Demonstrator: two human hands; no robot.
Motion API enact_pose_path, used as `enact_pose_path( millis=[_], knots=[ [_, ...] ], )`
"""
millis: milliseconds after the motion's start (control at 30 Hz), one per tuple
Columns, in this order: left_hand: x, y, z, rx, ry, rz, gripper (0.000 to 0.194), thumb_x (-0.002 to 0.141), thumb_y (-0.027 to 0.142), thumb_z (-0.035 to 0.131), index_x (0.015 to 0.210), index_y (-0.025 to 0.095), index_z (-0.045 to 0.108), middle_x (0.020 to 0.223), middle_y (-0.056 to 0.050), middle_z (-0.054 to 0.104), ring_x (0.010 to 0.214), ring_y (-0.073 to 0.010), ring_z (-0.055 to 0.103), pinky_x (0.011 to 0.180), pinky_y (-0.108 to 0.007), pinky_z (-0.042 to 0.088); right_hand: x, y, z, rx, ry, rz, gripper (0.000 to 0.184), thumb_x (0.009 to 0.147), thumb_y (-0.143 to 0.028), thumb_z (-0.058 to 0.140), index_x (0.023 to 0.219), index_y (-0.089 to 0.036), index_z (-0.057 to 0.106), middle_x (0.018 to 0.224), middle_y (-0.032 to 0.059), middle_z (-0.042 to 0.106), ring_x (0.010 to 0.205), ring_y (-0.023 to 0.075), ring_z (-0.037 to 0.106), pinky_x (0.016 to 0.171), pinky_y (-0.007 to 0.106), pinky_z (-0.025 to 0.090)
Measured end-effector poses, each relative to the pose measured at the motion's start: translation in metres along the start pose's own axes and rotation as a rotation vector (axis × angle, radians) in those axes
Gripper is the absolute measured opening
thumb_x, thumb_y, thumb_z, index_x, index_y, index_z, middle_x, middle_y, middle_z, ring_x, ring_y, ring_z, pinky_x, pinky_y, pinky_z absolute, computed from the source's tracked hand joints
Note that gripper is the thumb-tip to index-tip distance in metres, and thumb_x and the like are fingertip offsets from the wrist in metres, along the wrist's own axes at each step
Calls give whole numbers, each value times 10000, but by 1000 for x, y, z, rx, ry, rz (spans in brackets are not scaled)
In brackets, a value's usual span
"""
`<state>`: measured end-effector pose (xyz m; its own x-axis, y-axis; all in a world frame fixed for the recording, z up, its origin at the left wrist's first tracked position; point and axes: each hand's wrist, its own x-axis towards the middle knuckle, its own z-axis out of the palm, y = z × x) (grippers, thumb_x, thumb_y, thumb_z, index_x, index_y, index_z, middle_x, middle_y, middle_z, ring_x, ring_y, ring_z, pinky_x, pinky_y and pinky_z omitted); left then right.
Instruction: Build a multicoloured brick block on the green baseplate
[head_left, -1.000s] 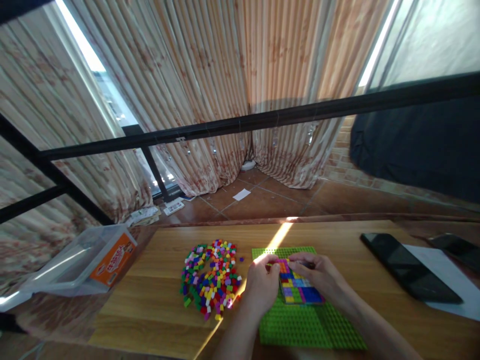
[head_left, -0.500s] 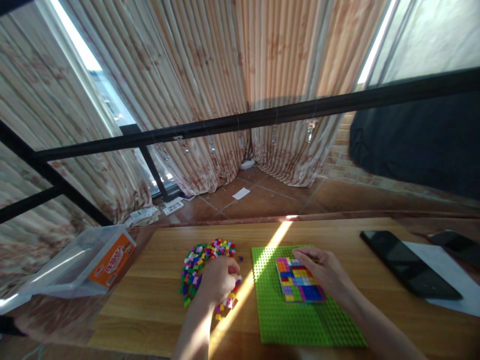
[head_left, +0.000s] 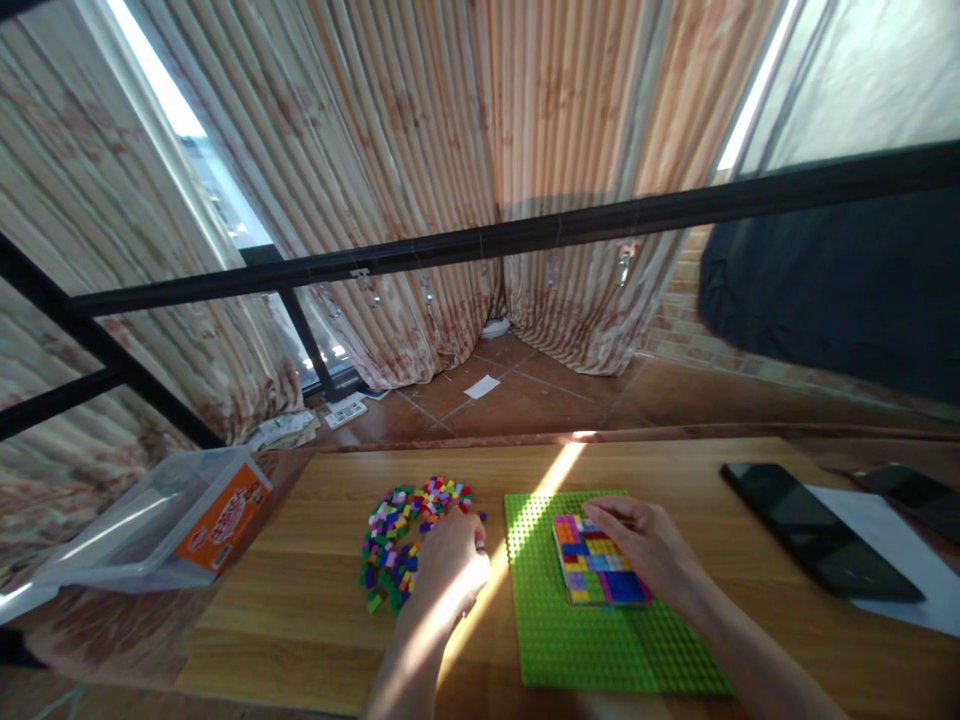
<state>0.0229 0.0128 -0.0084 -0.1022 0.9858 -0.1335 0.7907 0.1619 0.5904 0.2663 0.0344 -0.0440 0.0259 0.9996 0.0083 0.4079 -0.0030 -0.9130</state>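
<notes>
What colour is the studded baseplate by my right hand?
Green: the baseplate shows best in the head view, the only one here.

The table (head_left: 285, 600) has a light brown wooden top, and a strip of sunlight (head_left: 559, 470) crosses it from the far edge. Between its middle and its left edge lie small coloured bricks (head_left: 382, 525), loose. A green studded plate (head_left: 577, 645) lies around the middle. Near the right edge, a black tablet (head_left: 821, 535) partly covers white paper (head_left: 877, 530).
</notes>
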Motion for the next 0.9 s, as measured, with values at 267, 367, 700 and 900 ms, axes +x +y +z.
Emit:
enact_pose_path(
  millis=[267,367,700,900],
  knots=[
    [10,-8,0,153,25,111,136,653,99,561,678,215,627,686,-18,652,674,-178,582,611,-248,339,-2,-4,0,67,10,11,314,776,-441,573,816,-183,748,774,48,740,722,214,668,635,289,497],
    [12,-11,1,128,32,120,114,657,112,580,674,213,630,679,-15,656,654,-170,577,607,-246,332,-1,-3,0,82,22,7,299,764,-432,588,799,-183,749,772,49,741,719,212,670,636,288,499],
    [10,14,2,-325,-67,155,127,755,246,555,751,171,658,717,-26,672,703,-165,602,627,-237,391,-8,-20,-5,-29,82,-171,250,810,-399,545,819,-230,729,873,49,732,837,228,654,762,336,484],
    [7,30,21,-748,-247,193,150,744,243,582,846,152,644,749,1,637,697,-122,560,641,-210,406,-24,-38,-1,-99,-10,-362,200,859,-328,528,885,-246,708,928,49,692,922,225,602,837,373,470]
  ],
)
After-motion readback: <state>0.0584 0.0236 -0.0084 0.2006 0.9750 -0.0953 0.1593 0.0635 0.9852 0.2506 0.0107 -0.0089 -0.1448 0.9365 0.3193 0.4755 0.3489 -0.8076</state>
